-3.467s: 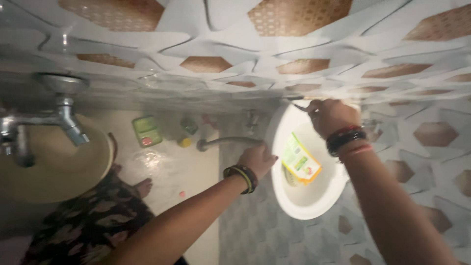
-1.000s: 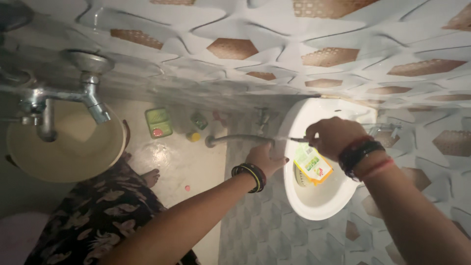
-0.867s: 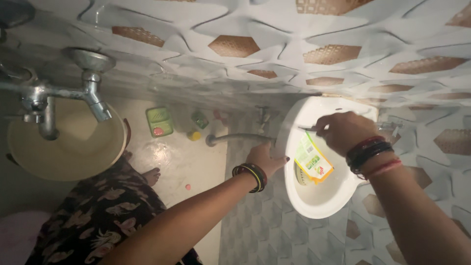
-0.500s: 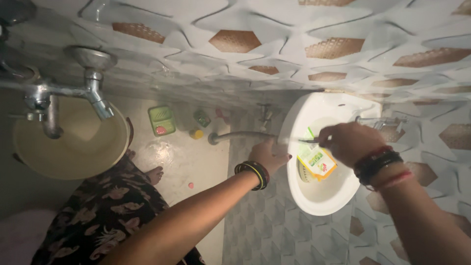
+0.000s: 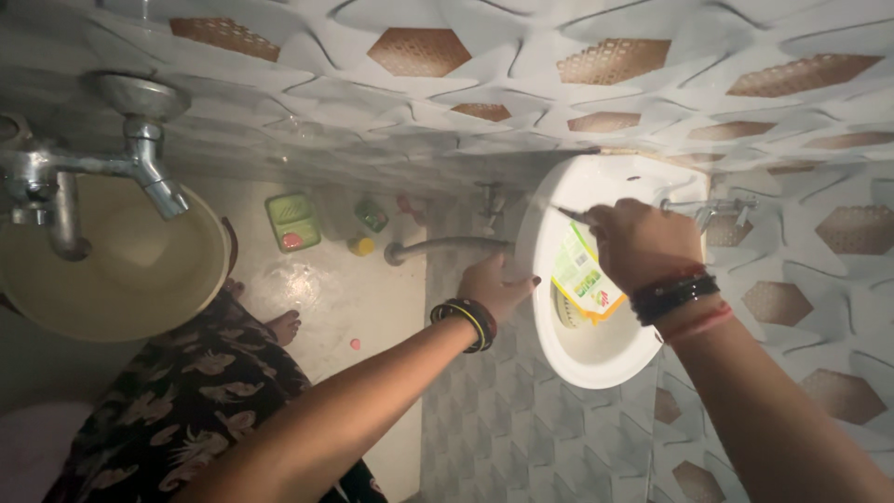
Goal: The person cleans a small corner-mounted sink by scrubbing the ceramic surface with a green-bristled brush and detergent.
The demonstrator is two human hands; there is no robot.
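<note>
Metal tap [image 5: 140, 172] above beige bucket [image 5: 121, 270]; green soap box [image 5: 291, 222], small bottles [image 5: 365, 228] on floor [image 5: 372, 307] beyond bucket.

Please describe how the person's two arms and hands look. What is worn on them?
Both forearms are bare, without sleeves. The left hand has dark-painted nails, and its wrist carries a black bangle with a yellow stripe. The wrist of the right hand carries several dark bangles, edged in red, and below them a thin red thread.

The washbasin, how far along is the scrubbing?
Done: hard to tell, though the washbasin wall looks white. In hand: the right hand works a thin brush at the upper rim while the left hand grips the edge. Left: the green-and-yellow packet lies over the drain.
</note>
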